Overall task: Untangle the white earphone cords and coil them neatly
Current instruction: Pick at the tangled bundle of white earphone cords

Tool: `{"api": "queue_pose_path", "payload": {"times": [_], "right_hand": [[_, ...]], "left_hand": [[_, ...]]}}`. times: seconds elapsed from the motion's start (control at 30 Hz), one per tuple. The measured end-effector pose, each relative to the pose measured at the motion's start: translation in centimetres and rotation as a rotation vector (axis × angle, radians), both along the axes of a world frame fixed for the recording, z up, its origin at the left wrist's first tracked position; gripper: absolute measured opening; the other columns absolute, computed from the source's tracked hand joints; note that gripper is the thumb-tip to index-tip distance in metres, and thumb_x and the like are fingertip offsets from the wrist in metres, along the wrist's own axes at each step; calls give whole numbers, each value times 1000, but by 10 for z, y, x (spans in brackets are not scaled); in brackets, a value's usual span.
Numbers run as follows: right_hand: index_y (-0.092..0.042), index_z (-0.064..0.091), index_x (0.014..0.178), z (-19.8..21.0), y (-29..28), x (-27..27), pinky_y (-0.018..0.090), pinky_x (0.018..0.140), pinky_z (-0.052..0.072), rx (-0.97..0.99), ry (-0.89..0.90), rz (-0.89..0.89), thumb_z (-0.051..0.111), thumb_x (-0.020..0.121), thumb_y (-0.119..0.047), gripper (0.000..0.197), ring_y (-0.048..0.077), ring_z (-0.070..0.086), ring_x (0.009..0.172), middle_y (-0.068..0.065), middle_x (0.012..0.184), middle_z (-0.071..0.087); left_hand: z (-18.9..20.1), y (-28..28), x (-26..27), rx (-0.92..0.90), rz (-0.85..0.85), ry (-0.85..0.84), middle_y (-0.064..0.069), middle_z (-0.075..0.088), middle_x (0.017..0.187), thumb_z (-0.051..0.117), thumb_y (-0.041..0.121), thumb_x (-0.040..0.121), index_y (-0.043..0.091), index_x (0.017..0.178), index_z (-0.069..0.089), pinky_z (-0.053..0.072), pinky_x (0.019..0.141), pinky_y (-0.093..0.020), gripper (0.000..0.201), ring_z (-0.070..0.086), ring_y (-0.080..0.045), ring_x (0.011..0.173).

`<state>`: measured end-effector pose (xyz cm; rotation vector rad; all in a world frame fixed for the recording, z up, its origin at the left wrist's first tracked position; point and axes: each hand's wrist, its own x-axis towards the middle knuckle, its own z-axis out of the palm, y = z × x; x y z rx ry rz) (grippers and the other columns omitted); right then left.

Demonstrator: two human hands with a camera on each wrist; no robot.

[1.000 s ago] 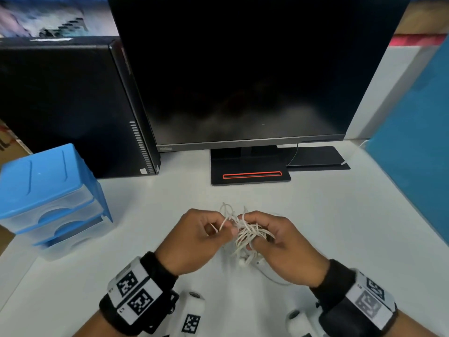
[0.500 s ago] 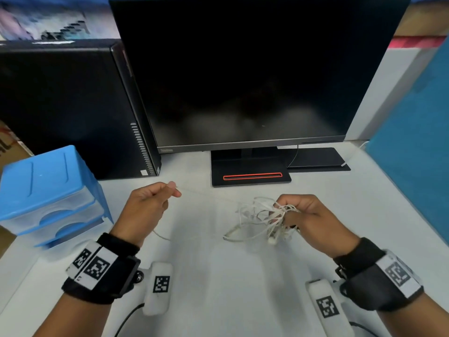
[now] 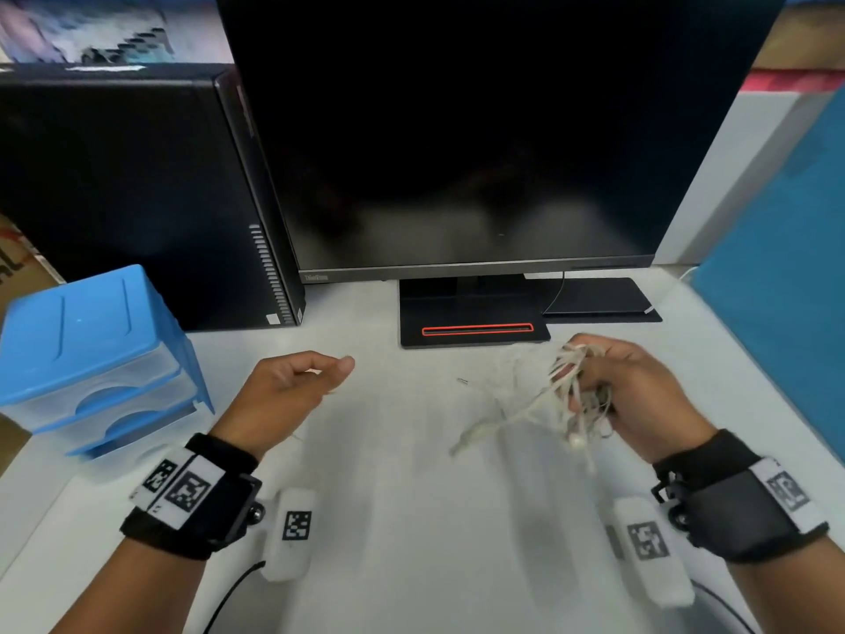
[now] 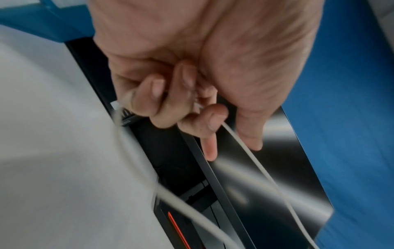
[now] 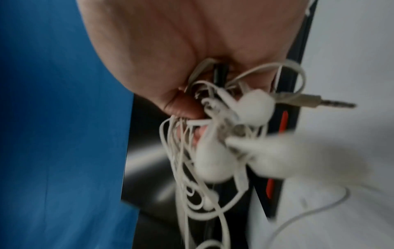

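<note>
A tangled bundle of white earphone cords [image 3: 571,400] hangs from my right hand [image 3: 626,395], which grips it above the white desk at the right. In the right wrist view the bundle [image 5: 215,139] shows earbuds and a metal jack plug [image 5: 328,103] sticking out. My left hand [image 3: 292,391] is held apart at the left with its fingers curled. In the left wrist view my left hand [image 4: 192,104] holds one loose white cord [image 4: 251,156] that runs off toward the bundle. That strand is blurred in the head view.
A black monitor [image 3: 480,130] on its stand [image 3: 475,322] fills the back of the white desk [image 3: 411,519]. A black computer tower [image 3: 137,199] stands at back left, a blue plastic drawer box [image 3: 87,359] at left, a blue partition [image 3: 786,286] at right.
My hands have drawn apart from the middle of the desk. The right hand carried the bundle to the right, and the left pulled one cord out to the left.
</note>
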<state>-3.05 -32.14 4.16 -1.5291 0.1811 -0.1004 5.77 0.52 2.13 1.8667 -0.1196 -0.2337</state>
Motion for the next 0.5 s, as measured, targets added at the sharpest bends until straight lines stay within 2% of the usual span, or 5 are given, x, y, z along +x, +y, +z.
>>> {"api": "queue_pose_path", "payload": {"times": [0.07,0.13,0.23,0.37,0.5], "right_hand": [[-5,58,61,7,-20,2,20,41,38,-43,-5,-156,36,76,14,33,19,48,40,11,51,56],[-6,58,63,13,-32,1,25,44,36,-105,-8,-230,35,77,13,32,18,48,43,10,52,56],[-6,57,62,19,-32,0,27,47,33,-202,4,-237,34,76,13,33,16,47,42,7,50,55],[2,56,67,22,-30,-2,28,51,36,-429,50,-250,38,83,10,26,20,47,54,15,60,52],[2,57,70,27,-34,-5,23,43,39,-592,89,-238,41,88,4,24,13,49,50,14,61,54]], "left_hand": [[3,4,1,-11,9,42,15,52,47,62,43,85,18,91,75,43,59,-10,29,45,-1,46],[1,7,4,23,37,30,16,49,48,64,42,86,19,86,76,39,54,-10,26,41,-3,50],[-8,10,7,100,73,4,4,59,61,71,45,80,24,78,76,43,68,-25,21,51,-10,61],[-11,4,4,277,-42,-78,3,65,57,68,47,85,39,76,73,43,61,-28,13,51,-10,51],[-15,7,6,417,-60,-125,9,73,79,54,76,67,46,82,71,55,80,-40,38,66,-14,74]]}}
